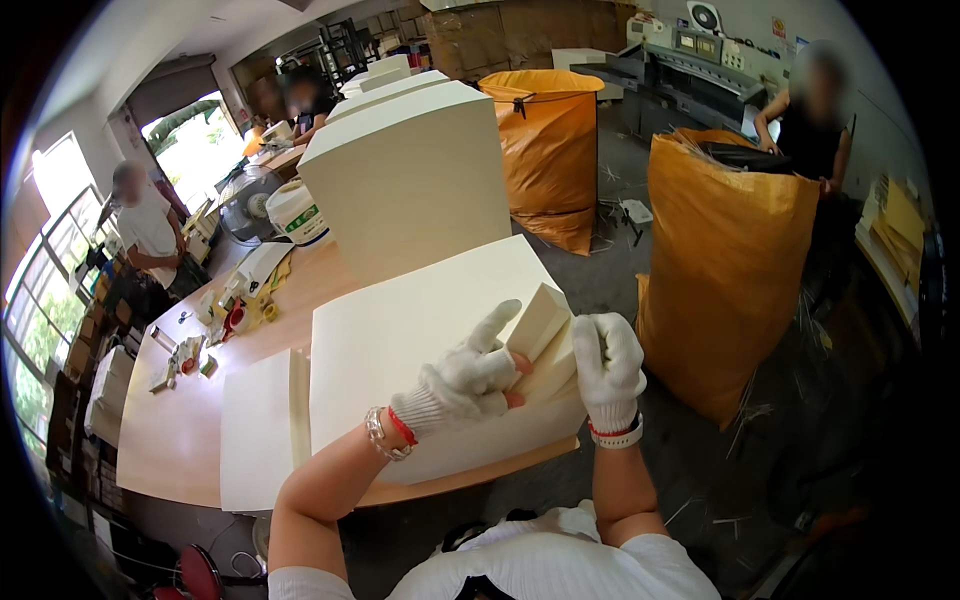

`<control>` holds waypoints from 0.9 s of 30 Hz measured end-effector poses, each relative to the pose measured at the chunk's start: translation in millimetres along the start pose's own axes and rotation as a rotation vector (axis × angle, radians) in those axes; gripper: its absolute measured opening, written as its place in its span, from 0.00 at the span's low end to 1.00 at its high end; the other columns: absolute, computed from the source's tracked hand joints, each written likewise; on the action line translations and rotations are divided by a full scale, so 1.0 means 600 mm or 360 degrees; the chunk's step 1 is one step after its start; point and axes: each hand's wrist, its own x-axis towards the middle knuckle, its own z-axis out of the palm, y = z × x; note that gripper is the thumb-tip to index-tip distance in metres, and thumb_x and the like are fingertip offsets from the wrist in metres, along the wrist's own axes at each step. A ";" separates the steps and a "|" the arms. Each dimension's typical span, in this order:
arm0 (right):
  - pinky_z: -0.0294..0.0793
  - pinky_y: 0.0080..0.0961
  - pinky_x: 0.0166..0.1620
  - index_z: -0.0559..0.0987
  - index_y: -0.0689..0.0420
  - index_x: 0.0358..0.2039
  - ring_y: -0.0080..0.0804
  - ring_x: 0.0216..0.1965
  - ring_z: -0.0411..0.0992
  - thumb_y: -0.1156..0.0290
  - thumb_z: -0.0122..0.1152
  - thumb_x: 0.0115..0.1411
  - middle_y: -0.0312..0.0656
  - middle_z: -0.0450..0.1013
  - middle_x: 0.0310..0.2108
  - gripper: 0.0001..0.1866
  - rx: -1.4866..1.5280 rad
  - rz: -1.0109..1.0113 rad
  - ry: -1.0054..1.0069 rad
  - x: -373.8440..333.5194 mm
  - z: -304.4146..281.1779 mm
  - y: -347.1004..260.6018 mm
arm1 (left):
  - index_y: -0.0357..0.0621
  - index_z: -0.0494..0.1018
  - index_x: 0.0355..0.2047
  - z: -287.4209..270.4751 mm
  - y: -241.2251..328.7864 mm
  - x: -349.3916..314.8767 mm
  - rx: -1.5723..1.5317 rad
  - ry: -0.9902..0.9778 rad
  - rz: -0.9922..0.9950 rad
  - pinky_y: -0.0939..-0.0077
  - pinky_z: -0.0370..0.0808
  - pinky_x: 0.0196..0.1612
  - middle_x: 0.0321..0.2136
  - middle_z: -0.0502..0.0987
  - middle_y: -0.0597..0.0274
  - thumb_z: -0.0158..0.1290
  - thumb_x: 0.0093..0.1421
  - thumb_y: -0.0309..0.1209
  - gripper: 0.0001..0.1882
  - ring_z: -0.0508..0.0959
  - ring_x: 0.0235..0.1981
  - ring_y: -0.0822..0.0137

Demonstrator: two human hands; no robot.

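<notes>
A tall stack of large cream-white sheets (400, 330) lies on the table before me. On its right edge stands a folded piece of cream card (541, 318), angled and partly hidden by my hands. My left hand (462, 380), in a white knit glove with bare fingertips, presses its curled fingers on the card's left side; one finger or the thumb points up and away. At the card's right end, my gloved right hand (608, 368) is closed like a fist. What its fingers pinch is hidden.
A taller block of cream sheets (410, 180) rises behind. Two large orange sacks (545, 150) stand to the right, the nearer sack (725, 270) with a person behind it. Tape and small tools (235, 315) lie on the table's left. A fan (250, 205) stands beyond.
</notes>
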 end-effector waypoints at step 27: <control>0.78 0.44 0.47 0.82 0.60 0.48 0.57 0.43 0.78 0.76 0.62 0.62 0.55 0.79 0.41 0.14 -0.0484 -0.0389 -0.0803 -0.053 -0.020 0.005 | 0.49 0.66 0.62 0.075 0.003 -0.005 0.1260 0.0189 0.0235 0.61 0.79 0.43 0.47 0.74 0.56 0.48 0.66 0.36 0.24 0.80 0.38 0.56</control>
